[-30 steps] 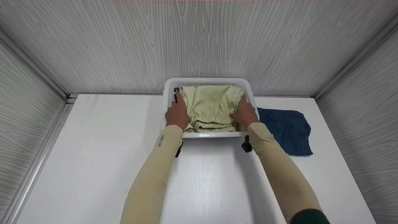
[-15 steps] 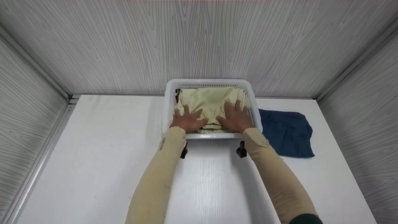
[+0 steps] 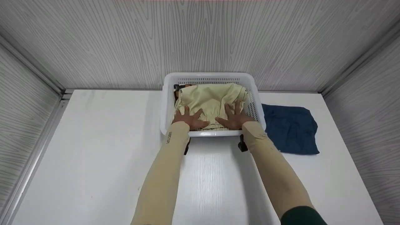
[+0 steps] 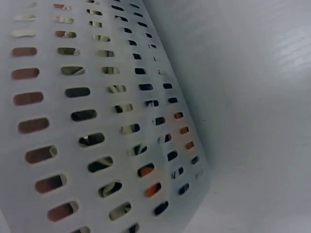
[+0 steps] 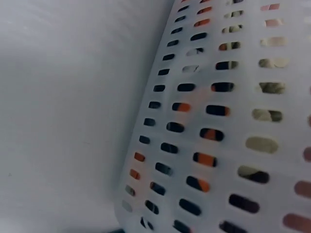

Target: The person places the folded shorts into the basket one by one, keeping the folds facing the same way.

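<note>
Two bare hands spread over a folded pale yellow-green cloth garment (image 3: 212,95) inside a rectangular white perforated plastic basket (image 3: 209,133).

Fingers splayed and gripping nothing, the left hand (image 3: 189,120) rests on the garment at the basket's 8 o'clock and the right hand (image 3: 235,118) at its 4 o'clock, well apart from each other; a dark-and-orange item (image 3: 177,88) shows at 10 o'clock beside the garment, while the basket stands at 12 o'clock on the white desk (image 3: 93,140), with a folded dark blue cloth (image 3: 289,129) between its 3 and 4 o'clock.
</note>
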The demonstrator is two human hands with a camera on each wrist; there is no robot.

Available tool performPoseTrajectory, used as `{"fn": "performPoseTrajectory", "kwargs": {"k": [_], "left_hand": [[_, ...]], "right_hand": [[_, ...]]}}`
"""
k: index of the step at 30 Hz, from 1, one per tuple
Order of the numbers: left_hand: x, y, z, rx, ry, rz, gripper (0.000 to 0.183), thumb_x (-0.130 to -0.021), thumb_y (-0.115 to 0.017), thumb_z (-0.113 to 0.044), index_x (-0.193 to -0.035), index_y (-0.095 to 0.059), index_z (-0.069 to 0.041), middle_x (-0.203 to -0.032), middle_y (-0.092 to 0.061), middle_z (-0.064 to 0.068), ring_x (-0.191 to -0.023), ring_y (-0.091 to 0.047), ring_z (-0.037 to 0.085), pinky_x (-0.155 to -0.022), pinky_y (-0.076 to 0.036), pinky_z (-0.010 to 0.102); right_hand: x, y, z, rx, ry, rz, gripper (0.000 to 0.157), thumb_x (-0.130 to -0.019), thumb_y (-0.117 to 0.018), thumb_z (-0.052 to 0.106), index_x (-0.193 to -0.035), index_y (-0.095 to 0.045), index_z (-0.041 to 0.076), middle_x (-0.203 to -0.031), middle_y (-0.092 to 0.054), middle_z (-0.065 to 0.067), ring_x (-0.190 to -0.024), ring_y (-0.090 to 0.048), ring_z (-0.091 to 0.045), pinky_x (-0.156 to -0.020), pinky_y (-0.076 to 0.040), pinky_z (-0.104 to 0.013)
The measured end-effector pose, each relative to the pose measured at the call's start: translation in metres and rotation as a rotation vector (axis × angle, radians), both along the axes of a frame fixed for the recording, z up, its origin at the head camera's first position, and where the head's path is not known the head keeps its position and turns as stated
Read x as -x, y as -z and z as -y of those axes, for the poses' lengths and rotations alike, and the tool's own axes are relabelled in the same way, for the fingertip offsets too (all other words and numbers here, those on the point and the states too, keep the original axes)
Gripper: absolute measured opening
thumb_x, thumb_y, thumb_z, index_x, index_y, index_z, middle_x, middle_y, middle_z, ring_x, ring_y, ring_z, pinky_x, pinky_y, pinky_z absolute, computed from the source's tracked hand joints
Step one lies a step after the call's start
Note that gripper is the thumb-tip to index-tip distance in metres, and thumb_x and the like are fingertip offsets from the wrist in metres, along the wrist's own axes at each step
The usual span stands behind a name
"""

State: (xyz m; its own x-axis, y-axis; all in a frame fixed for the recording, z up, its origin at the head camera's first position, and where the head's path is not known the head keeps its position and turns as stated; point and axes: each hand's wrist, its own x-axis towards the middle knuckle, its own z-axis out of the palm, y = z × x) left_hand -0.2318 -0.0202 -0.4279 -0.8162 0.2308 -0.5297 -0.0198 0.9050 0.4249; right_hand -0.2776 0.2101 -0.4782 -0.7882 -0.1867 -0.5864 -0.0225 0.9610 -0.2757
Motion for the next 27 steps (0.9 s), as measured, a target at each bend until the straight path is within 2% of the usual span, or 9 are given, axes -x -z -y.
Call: {"fn": "performPoseTrajectory", "kwargs": {"k": [3,8,12,15,18,20,23,25,27], "left_hand": [[0.002,-0.003,-0.001,0.019,-0.01,-0.038,0.075,-0.099,-0.042,-0.064,-0.163,-0.019,-0.033,-0.168,0.001,0.02,-0.15,0.003,0.052,-0.118,-0.017,0.063],[0.007,-0.004,-0.003,0.077,-0.004,-0.089,0.075,-0.099,-0.041,-0.067,-0.163,-0.017,-0.036,-0.168,0.001,0.02,-0.15,0.001,0.052,-0.117,-0.021,0.063],[0.006,-0.004,-0.004,0.076,-0.005,-0.089,0.074,-0.1,-0.041,-0.066,-0.163,-0.016,-0.036,-0.168,0.003,0.02,-0.15,0.002,0.051,-0.118,-0.019,0.062],[0.003,-0.001,-0.003,0.043,-0.01,-0.056,0.073,-0.1,-0.042,-0.064,-0.163,-0.018,-0.035,-0.168,0.004,0.02,-0.15,0.004,0.051,-0.119,-0.016,0.062],[0.004,0.009,0.001,0.023,-0.008,-0.041,0.073,-0.1,-0.043,-0.063,-0.163,-0.022,-0.033,-0.168,0.002,0.02,-0.15,0.003,0.051,-0.119,-0.014,0.062],[0.004,0.014,0.001,0.018,0.014,-0.072,0.071,-0.1,-0.044,-0.062,-0.162,-0.028,-0.03,-0.167,-0.006,0.022,-0.149,-0.002,0.055,-0.118,-0.015,0.064],[0.004,0.018,0.002,-0.013,0.046,-0.168,0.064,-0.101,-0.047,-0.054,-0.158,-0.04,-0.023,-0.163,-0.028,0.019,-0.147,-0.015,0.054,-0.116,-0.02,0.065],[0.001,0.016,0.002,-0.085,0.074,-0.264,0.058,-0.102,-0.049,-0.044,-0.152,-0.048,-0.016,-0.156,-0.042,0.018,-0.145,-0.026,0.051,-0.114,-0.026,0.063],[-0.005,0.011,0.002,-0.196,0.089,-0.336,0.05,-0.104,-0.05,-0.035,-0.148,-0.053,-0.012,-0.153,-0.046,0.017,-0.145,-0.031,0.044,-0.115,-0.028,0.059]], "right_hand": [[0.007,0.001,-0.002,-0.043,-0.027,-0.008,0.104,-0.09,-0.023,0.086,-0.16,0.018,0.022,-0.158,0.033,-0.024,-0.145,0.015,-0.055,-0.119,-0.002,-0.064],[0.015,0.004,-0.002,-0.072,-0.039,-0.063,0.106,-0.086,-0.019,0.089,-0.16,0.02,0.023,-0.157,0.035,-0.023,-0.145,0.012,-0.056,-0.117,-0.008,-0.067],[0.013,0.005,0.002,-0.088,-0.016,-0.09,0.099,-0.092,-0.022,0.084,-0.16,0.02,0.025,-0.158,0.034,-0.023,-0.146,0.009,-0.056,-0.117,-0.016,-0.067],[0.004,-0.002,0.007,-0.084,-0.019,-0.094,0.092,-0.099,-0.027,0.073,-0.162,0.014,0.019,-0.16,0.028,-0.025,-0.146,0.005,-0.057,-0.116,-0.018,-0.066],[-0.006,-0.012,0.013,-0.023,-0.043,-0.088,0.084,-0.105,-0.035,0.06,-0.164,-0.001,0.012,-0.164,0.014,-0.028,-0.146,-0.001,-0.058,-0.116,-0.017,-0.067],[-0.017,-0.027,0.011,0.046,-0.088,-0.116,0.07,-0.107,-0.042,0.049,-0.159,-0.027,0.004,-0.162,-0.016,-0.03,-0.145,-0.022,-0.054,-0.114,-0.025,-0.065],[-0.03,-0.043,0.003,0.163,-0.127,-0.213,0.054,-0.108,-0.05,0.032,-0.149,-0.044,-0.002,-0.15,-0.043,-0.027,-0.138,-0.04,-0.046,-0.113,-0.03,-0.06],[-0.039,-0.051,-0.005,0.242,-0.135,-0.316,0.045,-0.107,-0.051,0.024,-0.143,-0.05,-0.004,-0.141,-0.054,-0.025,-0.132,-0.048,-0.041,-0.112,-0.034,-0.055],[-0.051,-0.055,-0.016,0.334,-0.084,-0.411,0.047,-0.107,-0.052,0.02,-0.148,-0.046,-0.005,-0.147,-0.05,-0.024,-0.139,-0.041,-0.041,-0.117,-0.029,-0.054]]}}
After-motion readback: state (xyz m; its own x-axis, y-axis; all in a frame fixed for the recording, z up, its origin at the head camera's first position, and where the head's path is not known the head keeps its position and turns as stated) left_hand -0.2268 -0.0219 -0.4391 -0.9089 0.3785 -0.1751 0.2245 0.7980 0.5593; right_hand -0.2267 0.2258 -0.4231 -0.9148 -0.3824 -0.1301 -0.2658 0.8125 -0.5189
